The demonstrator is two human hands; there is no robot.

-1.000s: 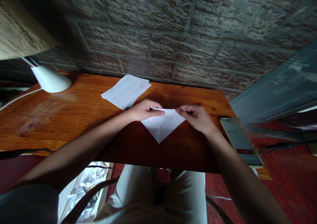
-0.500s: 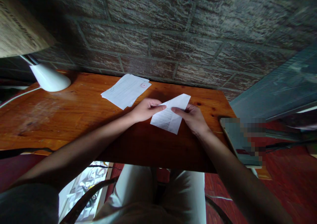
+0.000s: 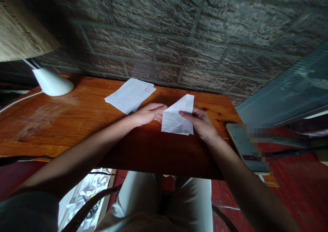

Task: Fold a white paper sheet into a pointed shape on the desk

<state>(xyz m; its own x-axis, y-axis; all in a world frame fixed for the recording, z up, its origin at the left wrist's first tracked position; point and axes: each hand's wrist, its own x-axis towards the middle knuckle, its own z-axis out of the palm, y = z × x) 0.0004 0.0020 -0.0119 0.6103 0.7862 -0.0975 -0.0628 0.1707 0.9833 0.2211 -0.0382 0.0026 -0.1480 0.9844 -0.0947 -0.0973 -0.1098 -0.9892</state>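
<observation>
Over the middle of the wooden desk (image 3: 84, 112) there is one folded printed sheet (image 3: 173, 121), held by two bare hands. The right hand (image 3: 203, 123) grips its right side, thumb on the front face, fingers behind. The left hand (image 3: 148, 115) meets its left edge with thumb and fingers drawn together; whether they pinch the paper I cannot tell, nor whether the sheet's lower edge touches the desk.

One stack of printed sheets (image 3: 129, 95) lies toward the desk's back edge, left of centre, bearing one red round stamp (image 3: 148, 89); its sheets are too closely layered to count. One desk lamp (image 3: 53, 83) stands at the desk's left end, its shade cut off by the frame. A stretch of bare wood separates lamp and stack; another runs from the folded sheet to the desk's front edge. One smartphone (image 3: 237, 138) lies along the desk's right edge, partly masked by pixel blocks. Below the desk's front edge, at left, one white box (image 3: 84, 192) holds shiny contents, hard to make out behind a curved chair arm (image 3: 89, 203).
</observation>
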